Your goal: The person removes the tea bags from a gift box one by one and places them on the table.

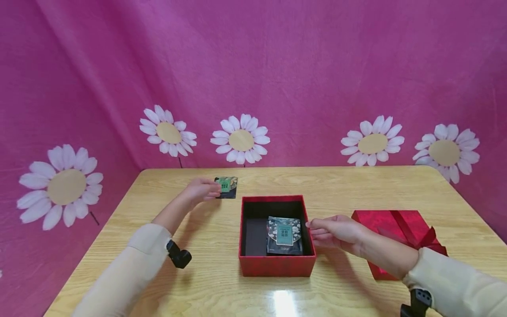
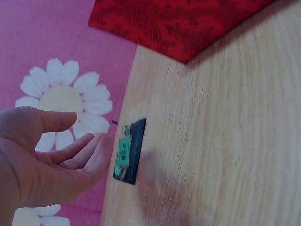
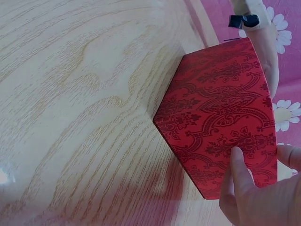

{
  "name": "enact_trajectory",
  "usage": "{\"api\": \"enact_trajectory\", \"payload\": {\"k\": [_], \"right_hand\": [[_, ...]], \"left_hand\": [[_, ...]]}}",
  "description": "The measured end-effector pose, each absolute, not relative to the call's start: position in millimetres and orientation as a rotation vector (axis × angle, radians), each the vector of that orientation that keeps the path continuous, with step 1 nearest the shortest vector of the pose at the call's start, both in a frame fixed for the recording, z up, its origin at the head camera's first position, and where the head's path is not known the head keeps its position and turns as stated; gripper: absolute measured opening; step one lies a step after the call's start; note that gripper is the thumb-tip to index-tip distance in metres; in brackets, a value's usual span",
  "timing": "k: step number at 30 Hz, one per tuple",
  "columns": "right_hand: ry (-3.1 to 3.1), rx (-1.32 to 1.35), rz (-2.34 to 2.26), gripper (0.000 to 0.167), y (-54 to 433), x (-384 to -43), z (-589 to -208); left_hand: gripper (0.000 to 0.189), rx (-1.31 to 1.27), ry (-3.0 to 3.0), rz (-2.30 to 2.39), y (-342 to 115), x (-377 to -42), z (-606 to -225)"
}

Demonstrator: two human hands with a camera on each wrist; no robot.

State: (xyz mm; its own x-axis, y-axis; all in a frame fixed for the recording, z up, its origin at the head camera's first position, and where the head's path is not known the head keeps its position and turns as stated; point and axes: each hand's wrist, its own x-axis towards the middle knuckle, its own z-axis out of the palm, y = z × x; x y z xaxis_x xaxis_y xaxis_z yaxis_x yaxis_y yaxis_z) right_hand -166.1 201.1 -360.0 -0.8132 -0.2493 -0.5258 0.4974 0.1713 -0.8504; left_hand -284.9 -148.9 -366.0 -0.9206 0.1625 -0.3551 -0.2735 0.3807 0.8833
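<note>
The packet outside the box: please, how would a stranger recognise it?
On the wooden table, look behind and left of the open red box. A dark packet with a green label lies there, near the left hand; the other packet sits inside.

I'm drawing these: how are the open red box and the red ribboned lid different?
The patterned red four-sided box shows its black inside; the boxy red lid with its ribbon bow shows its top. The right hand holds the box, not the lid. Both are red and rest on the wooden table.
</note>
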Motion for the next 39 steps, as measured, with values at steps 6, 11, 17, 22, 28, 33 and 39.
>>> {"api": "enact_trajectory", "payload": {"k": [6, 11, 17, 22, 28, 33, 39], "right_hand": [[1.898, 0.254, -1.688, 0.056, 201, -165, -359], [1.923, 0.263, -1.668, 0.056, 200, -164, -360], [1.922, 0.263, -1.675, 0.056, 200, -164, -360], [1.938, 0.258, -1.665, 0.055, 199, -164, -360], [1.913, 0.246, -1.672, 0.054, 199, -164, -360], [1.899, 0.234, -1.678, 0.052, 200, -165, -359], [1.894, 0.240, -1.681, 0.054, 200, -165, -358]], "left_hand": [[0.046, -0.015, 2.207, 1.585, -144, -266, -360], [0.045, 0.026, 2.219, 1.564, -136, -250, -353], [0.043, 0.085, 2.247, 1.578, -121, -232, -342], [0.040, 0.122, 2.325, 1.543, -110, -221, -332], [0.036, 0.160, 2.343, 1.520, -96, -210, -323], [0.036, 0.176, 2.323, 1.500, -85, -206, -317], [0.037, 0.221, 2.230, 1.469, -69, -203, -315]]}}
